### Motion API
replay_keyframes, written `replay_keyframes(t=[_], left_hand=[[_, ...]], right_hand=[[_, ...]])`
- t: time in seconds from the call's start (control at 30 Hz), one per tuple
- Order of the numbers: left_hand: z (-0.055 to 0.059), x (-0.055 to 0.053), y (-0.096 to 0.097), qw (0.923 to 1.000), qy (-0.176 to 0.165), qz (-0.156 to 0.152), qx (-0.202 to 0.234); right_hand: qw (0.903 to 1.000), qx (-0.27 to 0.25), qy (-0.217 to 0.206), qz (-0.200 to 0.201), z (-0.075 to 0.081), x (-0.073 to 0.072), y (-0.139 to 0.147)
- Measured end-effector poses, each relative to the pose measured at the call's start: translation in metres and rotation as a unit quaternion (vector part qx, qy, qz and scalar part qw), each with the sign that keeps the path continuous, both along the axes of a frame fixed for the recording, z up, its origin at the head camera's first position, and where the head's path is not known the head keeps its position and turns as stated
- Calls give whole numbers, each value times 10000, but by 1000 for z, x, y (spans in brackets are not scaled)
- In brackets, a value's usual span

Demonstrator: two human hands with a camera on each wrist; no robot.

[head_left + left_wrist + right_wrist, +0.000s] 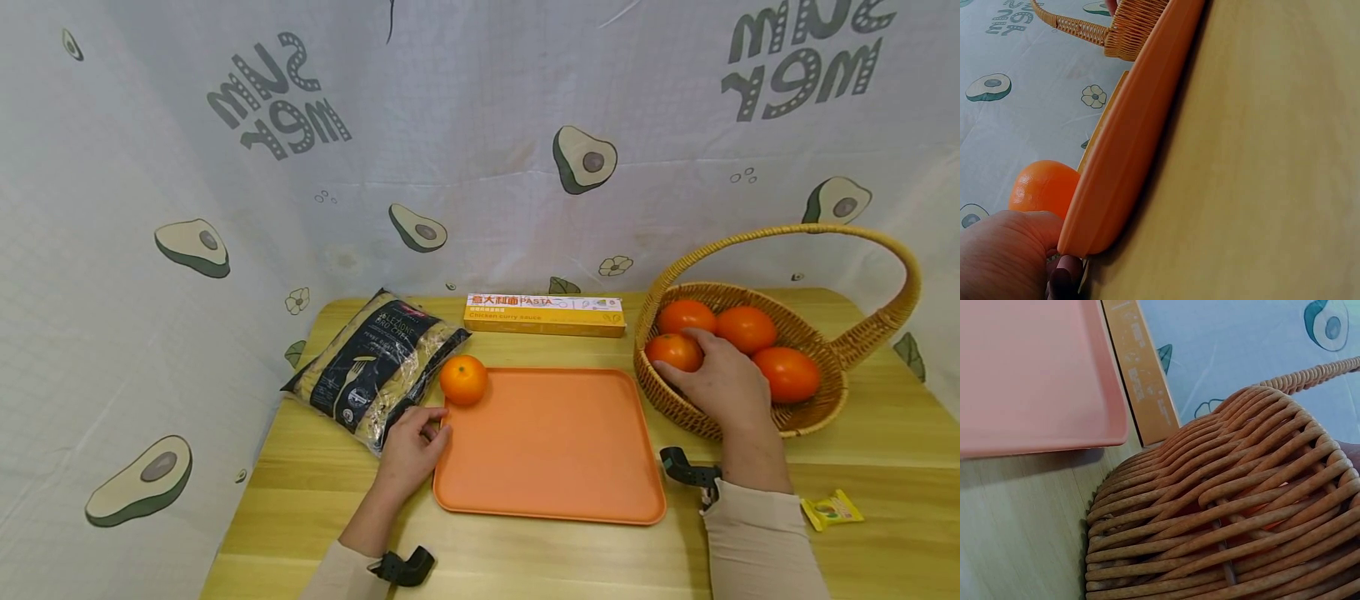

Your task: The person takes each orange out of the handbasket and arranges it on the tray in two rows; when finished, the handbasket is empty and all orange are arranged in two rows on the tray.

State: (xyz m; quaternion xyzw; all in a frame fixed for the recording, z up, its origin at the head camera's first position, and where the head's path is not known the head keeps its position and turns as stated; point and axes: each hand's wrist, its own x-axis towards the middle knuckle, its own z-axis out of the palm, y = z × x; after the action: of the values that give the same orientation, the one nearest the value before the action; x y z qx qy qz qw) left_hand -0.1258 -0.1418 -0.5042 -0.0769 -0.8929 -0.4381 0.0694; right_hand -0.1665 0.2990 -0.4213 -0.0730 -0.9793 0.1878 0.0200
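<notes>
Watching through the head view, I saw the right hand (726,383) inside the wicker basket (669,408), its grip clamped on the front-left fruit (673,355), thumb at the near left side and fingers over the top. 3 more orange-red fruits (746,329) lay beside it. From the right wrist view I got mainly the basket's weave, which hid most of that hand. The left hand (408,447) had its grip pinched on the left rim of the orange tray (551,446), and 1 orange (463,381) sat at the tray's far left corner, just beyond those fingers. I noted the pasta bag (386,358) just left of the tray, the pasta box (543,322) behind it on the wooden surface (315,508), and a small yellow packet (832,509) near the right sleeve (761,546).
</notes>
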Motion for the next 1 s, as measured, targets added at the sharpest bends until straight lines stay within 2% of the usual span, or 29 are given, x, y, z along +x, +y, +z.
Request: replay_keyframes(t=[0.33, 1.0], left_hand=[[0, 0, 0, 10000, 33, -8, -27], [0, 1, 0, 10000, 37, 42, -68]], right_hand=[[9991, -406, 119, -3, 5, 2, 0], [9875, -1240, 923, -320, 34, 19, -2]])
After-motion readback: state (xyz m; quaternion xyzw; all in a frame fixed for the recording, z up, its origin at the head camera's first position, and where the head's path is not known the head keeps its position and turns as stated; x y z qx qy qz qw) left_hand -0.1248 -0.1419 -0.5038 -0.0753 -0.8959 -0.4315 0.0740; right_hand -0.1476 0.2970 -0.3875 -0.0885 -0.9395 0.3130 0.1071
